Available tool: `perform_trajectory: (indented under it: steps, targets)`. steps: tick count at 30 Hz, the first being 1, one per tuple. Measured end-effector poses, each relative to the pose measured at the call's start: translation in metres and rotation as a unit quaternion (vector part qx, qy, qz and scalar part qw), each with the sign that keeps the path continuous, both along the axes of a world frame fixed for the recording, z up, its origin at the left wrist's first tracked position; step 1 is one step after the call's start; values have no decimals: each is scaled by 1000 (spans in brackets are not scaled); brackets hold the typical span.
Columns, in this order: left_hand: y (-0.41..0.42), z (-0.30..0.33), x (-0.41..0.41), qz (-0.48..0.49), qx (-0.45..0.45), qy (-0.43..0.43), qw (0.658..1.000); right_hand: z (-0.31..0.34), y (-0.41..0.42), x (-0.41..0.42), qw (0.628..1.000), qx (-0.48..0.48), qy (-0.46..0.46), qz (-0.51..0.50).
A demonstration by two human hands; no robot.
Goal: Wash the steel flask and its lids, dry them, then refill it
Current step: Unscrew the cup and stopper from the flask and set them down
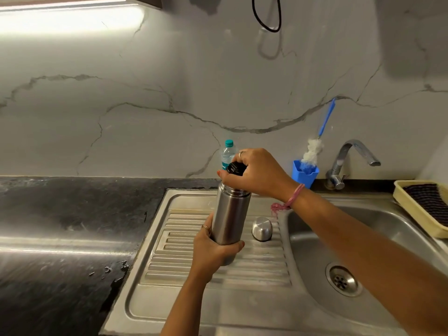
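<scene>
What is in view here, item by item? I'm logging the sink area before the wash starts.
steel flask: 1, silver, upright on the draining board
inner lid: 1, black, at the flask's mouth
outer cap: 1, silver, on the draining board right of the flask
water bottle: 1, clear with teal cap, behind the flask
bottle brush: 1, blue handle, white bristles, in the holder
holder: 1, blue, by the tap
tap: 1, chrome, behind the basin
sink: 1, steel
tray: 1, cream, far right, holding something dark
left hand: grips the flask body
right hand: grips the inner lid
</scene>
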State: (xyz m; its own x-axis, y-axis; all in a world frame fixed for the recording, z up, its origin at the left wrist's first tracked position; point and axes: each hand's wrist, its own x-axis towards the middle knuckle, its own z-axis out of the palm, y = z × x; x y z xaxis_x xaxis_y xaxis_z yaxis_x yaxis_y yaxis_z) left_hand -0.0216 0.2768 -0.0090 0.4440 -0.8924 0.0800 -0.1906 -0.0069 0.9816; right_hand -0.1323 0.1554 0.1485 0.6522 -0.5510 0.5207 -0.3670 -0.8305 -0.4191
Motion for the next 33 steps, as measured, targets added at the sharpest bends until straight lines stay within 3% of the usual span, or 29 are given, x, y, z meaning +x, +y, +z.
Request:
perform_trajectory:
  steps: [9, 15, 18, 22, 27, 33]
  targets:
    - [0, 9, 0, -27, -1, 19, 999, 14, -5, -4, 998, -3, 1, 63]
    - [3, 12, -8, -42, 5, 28, 999, 35, -10, -12, 979, 76, 89, 166]
    - [0, 14, -14, -22, -13, 20, 999, 48, -14, -15, 969, 104, 185, 124]
    - [-4, 15, -18, 17, -31, 14, 999, 50, -2, -13, 944, 48, 327, -6]
    - [-6, 14, -22, 25, -39, 23, 999, 40, 8, -7, 969, -11, 241, -53]
    - [-3, 8, -16, 0, -21, 31, 999, 45, -11, -18, 960, 57, 239, 137]
